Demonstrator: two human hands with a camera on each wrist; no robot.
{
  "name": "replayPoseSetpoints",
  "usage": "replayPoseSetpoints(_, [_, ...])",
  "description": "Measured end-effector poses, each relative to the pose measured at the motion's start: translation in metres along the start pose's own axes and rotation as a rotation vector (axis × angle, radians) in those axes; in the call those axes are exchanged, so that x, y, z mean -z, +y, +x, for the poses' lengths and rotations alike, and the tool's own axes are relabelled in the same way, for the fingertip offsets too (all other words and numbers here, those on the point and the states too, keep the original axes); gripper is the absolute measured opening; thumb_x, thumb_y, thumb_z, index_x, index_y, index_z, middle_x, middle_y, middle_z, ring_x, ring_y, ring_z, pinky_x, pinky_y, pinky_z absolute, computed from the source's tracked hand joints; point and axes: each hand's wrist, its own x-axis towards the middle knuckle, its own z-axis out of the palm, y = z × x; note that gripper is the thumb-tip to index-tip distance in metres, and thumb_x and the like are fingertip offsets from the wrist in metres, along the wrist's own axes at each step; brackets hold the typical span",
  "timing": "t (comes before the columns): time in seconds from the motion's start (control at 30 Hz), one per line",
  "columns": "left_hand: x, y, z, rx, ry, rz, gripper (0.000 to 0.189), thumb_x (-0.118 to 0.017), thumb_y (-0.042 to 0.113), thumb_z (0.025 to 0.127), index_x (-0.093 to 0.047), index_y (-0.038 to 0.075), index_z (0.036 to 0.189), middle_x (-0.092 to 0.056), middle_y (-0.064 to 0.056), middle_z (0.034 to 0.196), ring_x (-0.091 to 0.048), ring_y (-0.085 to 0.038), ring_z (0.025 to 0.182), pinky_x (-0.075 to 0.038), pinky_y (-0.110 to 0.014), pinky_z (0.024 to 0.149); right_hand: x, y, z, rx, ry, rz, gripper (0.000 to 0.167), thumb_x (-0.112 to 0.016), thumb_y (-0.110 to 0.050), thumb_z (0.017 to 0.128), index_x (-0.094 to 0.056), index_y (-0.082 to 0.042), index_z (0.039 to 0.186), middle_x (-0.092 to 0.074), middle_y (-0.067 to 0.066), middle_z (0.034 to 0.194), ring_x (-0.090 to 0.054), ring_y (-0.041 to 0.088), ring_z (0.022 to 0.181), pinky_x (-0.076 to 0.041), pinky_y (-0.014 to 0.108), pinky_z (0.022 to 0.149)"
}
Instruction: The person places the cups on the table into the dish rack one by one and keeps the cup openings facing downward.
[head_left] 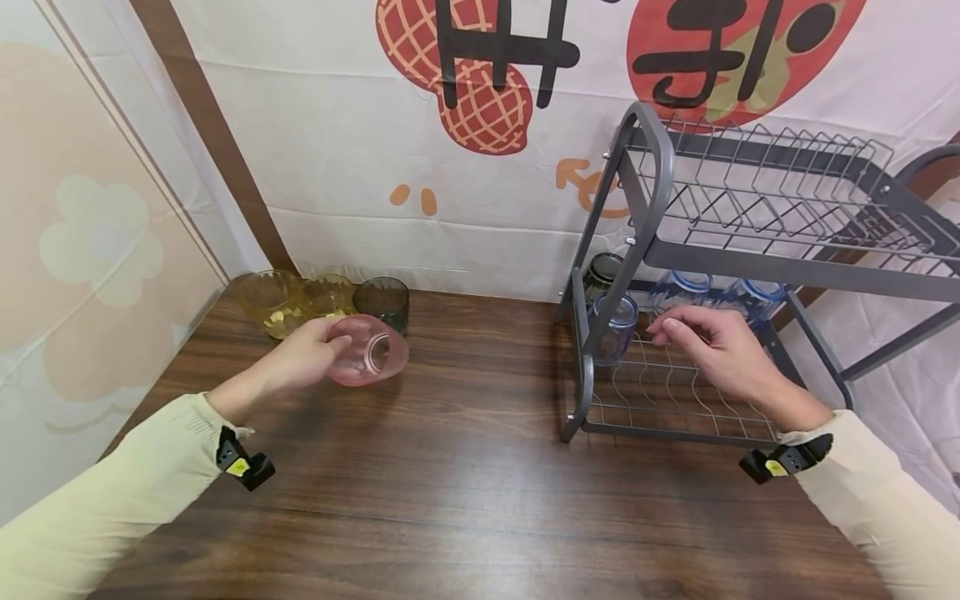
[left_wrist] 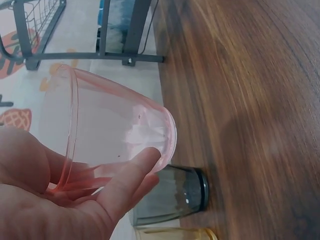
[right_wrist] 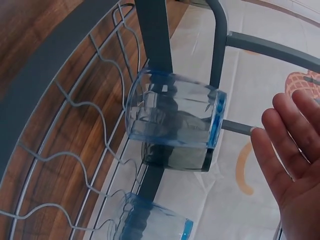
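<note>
My left hand (head_left: 303,358) grips a clear pink cup (head_left: 352,362) above the table. The cup is tilted on its side, its mouth toward the palm and its base outward in the left wrist view. Over the lower shelf of the rack hovers my right hand (head_left: 720,350), holding nothing, fingers loosely bent. To its left a blue-tinted glass (head_left: 615,337) sits upside down on that shelf, and the right wrist view has it apart from the fingers. A dark grey-green glass (head_left: 600,271) stands behind it. Two more blue glasses (head_left: 678,285) are partly hidden by the right hand.
A grey two-tier dish rack (head_left: 750,265) stands on the right of the wooden table (head_left: 450,467), with wire holders on top. At the back left, two yellow cups (head_left: 266,296) and a dark grey cup (head_left: 390,300) stand in a row near the cloth backdrop.
</note>
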Motion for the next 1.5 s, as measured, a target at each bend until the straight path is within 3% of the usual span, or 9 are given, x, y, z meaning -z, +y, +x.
replayPoseSetpoints(0.3, [-0.005,0.007,-0.001,-0.037,-0.064,-0.144,0.038,-0.034,-0.004,0.106,-0.045,-0.018,0.140,-0.055,-0.037,0.135,-0.057,-0.047,0.123,-0.061,-0.028,0.085,-0.009,-0.010,0.000,0.056,-0.033,0.107,0.021,-0.056,0.002,0.102,-0.074,-0.008,0.100,-0.073,0.002,0.083,-0.067,0.012,0.074,-0.054,0.017,0.066])
replayPoseSetpoints(0.4, [-0.008,0.012,-0.002,-0.044,-0.066,-0.166,0.039,-0.034,-0.003,0.106,-0.045,-0.017,0.140,-0.054,-0.035,0.137,-0.056,-0.046,0.125,-0.060,-0.027,0.087,-0.013,-0.014,-0.002,0.072,-0.057,0.159,0.021,-0.055,0.005,0.101,-0.074,-0.006,0.099,-0.073,0.003,0.083,-0.069,0.011,0.073,-0.058,0.018,0.068])
replayPoseSetpoints(0.7, [-0.016,0.027,-0.009,-0.105,-0.016,-0.118,0.036,-0.039,-0.002,0.106,-0.051,-0.011,0.138,-0.060,-0.029,0.133,-0.059,-0.040,0.123,-0.058,-0.024,0.088,-0.025,-0.030,-0.003,0.110,-0.137,0.261,0.025,-0.052,0.006,0.102,-0.073,-0.009,0.099,-0.073,0.002,0.082,-0.070,0.013,0.071,-0.060,0.024,0.065])
replayPoseSetpoints(0.93, [-0.024,0.038,-0.011,-0.121,-0.030,-0.240,0.038,-0.037,-0.006,0.105,-0.046,-0.011,0.142,-0.055,-0.032,0.138,-0.056,-0.044,0.126,-0.062,-0.031,0.085,-0.037,-0.043,0.000,0.127,-0.246,0.374,0.023,-0.049,0.005,0.104,-0.070,-0.004,0.107,-0.073,0.004,0.088,-0.070,0.016,0.073,-0.061,0.030,0.066])
replayPoseSetpoints(1.13, [-0.032,0.043,-0.011,-0.174,0.016,-0.187,0.038,-0.040,-0.008,0.104,-0.050,-0.009,0.140,-0.059,-0.030,0.133,-0.060,-0.042,0.121,-0.062,-0.030,0.083,-0.049,-0.050,0.003,0.121,-0.316,0.437,0.026,-0.045,0.001,0.106,-0.066,-0.005,0.119,-0.071,0.012,0.098,-0.071,0.021,0.078,-0.062,0.033,0.069])
replayPoseSetpoints(1.3, [-0.038,0.046,-0.012,-0.225,0.065,-0.137,0.037,-0.040,-0.009,0.104,-0.052,-0.007,0.139,-0.061,-0.028,0.131,-0.060,-0.041,0.120,-0.062,-0.032,0.085,-0.058,-0.055,0.005,0.048,-0.351,0.497,0.028,-0.043,-0.004,0.108,-0.060,-0.006,0.131,-0.069,0.010,0.111,-0.070,0.028,0.085,-0.063,0.037,0.072])
replayPoseSetpoints(1.5, [-0.048,0.050,-0.015,-0.298,0.114,-0.123,0.038,-0.043,-0.008,0.104,-0.052,-0.004,0.141,-0.061,-0.026,0.132,-0.067,-0.036,0.110,-0.062,-0.032,0.083,-0.069,-0.062,0.009,-0.023,-0.363,0.547,0.032,-0.040,-0.012,0.111,-0.051,-0.004,0.140,-0.061,0.013,0.128,-0.069,0.025,0.097,-0.063,0.040,0.076])
